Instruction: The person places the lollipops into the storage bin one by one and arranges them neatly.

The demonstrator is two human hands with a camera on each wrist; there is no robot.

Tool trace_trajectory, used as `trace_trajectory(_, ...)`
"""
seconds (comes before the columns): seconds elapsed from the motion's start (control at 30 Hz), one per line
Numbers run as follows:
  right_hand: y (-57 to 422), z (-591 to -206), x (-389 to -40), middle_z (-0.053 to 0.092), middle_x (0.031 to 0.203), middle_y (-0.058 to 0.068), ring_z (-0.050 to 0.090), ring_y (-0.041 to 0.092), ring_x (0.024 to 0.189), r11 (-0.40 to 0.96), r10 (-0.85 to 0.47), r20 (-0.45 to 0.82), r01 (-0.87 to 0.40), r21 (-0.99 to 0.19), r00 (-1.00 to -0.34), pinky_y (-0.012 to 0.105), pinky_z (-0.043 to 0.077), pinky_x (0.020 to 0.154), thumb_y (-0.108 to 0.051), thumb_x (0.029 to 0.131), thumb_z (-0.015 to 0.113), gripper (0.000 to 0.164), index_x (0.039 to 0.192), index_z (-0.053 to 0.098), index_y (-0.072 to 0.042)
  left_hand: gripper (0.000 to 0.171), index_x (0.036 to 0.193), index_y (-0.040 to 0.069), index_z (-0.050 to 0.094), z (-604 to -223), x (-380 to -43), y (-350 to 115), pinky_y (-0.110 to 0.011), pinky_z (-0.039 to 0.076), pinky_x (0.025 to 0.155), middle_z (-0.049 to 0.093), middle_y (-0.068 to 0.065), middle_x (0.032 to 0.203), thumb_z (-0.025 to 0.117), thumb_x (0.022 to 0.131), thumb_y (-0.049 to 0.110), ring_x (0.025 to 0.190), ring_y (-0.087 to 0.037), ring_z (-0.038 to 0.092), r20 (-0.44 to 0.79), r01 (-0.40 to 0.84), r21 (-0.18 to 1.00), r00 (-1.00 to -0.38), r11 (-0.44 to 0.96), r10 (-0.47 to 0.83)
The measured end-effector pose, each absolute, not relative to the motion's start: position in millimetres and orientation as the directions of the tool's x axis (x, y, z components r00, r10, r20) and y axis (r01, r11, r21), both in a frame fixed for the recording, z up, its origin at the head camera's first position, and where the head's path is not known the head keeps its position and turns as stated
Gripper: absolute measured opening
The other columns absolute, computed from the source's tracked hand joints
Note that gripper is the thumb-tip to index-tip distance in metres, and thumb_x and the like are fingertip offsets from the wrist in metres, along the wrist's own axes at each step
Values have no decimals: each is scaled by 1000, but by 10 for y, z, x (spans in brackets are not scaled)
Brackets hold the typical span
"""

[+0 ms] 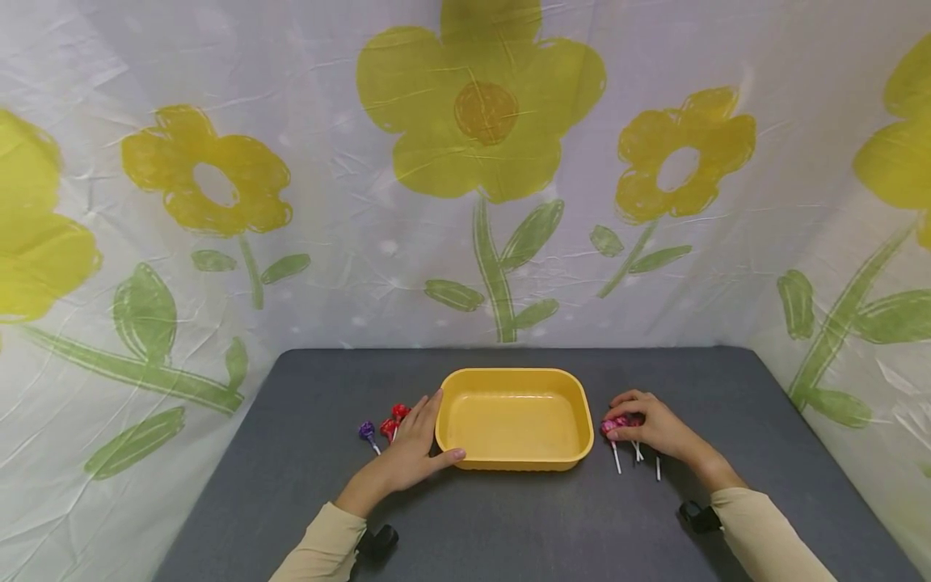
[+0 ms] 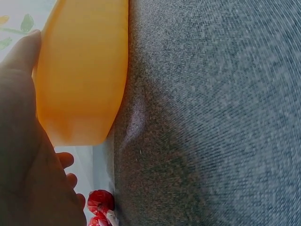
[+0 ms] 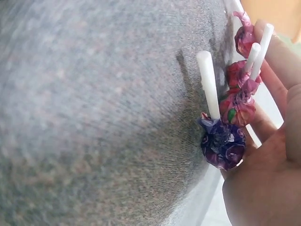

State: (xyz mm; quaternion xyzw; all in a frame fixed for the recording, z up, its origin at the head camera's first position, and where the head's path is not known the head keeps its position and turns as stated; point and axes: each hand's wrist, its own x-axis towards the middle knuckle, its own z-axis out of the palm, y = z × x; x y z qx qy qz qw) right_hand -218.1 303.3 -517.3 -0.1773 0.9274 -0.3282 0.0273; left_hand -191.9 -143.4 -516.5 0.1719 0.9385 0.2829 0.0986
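Note:
A yellow rectangular tub (image 1: 515, 464) stands on the dark table. My left hand (image 1: 413, 449) lies along its left side, fingers stretched out and thumb at the near corner; the left wrist view shows the thumb against the tub wall (image 2: 84, 70). Right of the tub, my right hand (image 1: 655, 424) pinches a pink-wrapped lollipop (image 1: 609, 425) between thumb and fingers, its white stick pointing toward me. Under that hand lie more lollipops: in the right wrist view, a purple one (image 3: 223, 146) and pink-red ones (image 3: 239, 106) close to the palm.
Beside the left hand lie a purple lollipop (image 1: 367, 431) and red ones (image 1: 400, 411). The grey table (image 1: 509, 525) is bordered by a white cloth backdrop (image 1: 349, 267) printed with yellow flowers. Dark wrist cameras sit at both cuffs.

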Motion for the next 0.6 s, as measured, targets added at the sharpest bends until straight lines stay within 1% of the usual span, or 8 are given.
trace_trajectory(0.2,3036,-5150,-2192,66,118,10,54,34,114,710,-343,64,-303,-636,-937,48,47,90,-33,80,82,23,99,77,-22,110,160,28,-8,-5157,-1937,-1433,-69,12,119,9,-7,169,60,84,70,156,-33,5,-111,251,571,-920,782,376)
trace_trajectory(0.3,3032,-5152,-2202,67,116,9,56,31,111,689,-350,81,-315,-653,-933,44,48,89,-32,80,82,21,98,77,-22,109,160,26,-7,-5158,-1947,-1436,-67,12,120,8,-6,169,60,85,69,157,-33,4,-111,257,568,-918,782,382)
trace_trajectory(0.37,3028,-5151,-2212,68,114,8,57,25,108,665,-353,85,-314,-678,-932,36,52,83,-31,81,81,20,98,77,-21,109,160,24,-6,-5152,-1952,-1439,-67,12,121,8,-6,169,60,85,69,157,-33,4,-103,265,569,-916,778,387)
trace_trajectory(0.43,3024,-5144,-2223,68,112,7,58,16,101,643,-350,84,-304,-703,-933,29,54,74,-29,82,81,19,98,76,-20,109,161,22,-4,-5139,-1952,-1439,-67,13,121,8,-6,169,61,85,68,157,-33,4,-95,271,570,-916,776,390)
trace_trajectory(0.53,3017,-5094,-2231,67,109,11,61,11,83,608,-335,31,-241,-756,-942,27,55,60,-25,83,80,24,104,75,-13,111,161,20,-4,-5113,-1947,-1430,-66,12,121,7,-6,169,61,85,68,157,-33,4,-97,271,574,-915,773,392)
trace_trajectory(0.6,3018,-5047,-2238,67,106,12,61,9,72,604,-321,-7,-198,-772,-947,28,55,58,-23,84,79,29,108,73,-9,113,160,21,-7,-5107,-1950,-1417,-66,14,121,4,-5,169,62,84,69,157,-32,3,-102,268,570,-915,777,391)
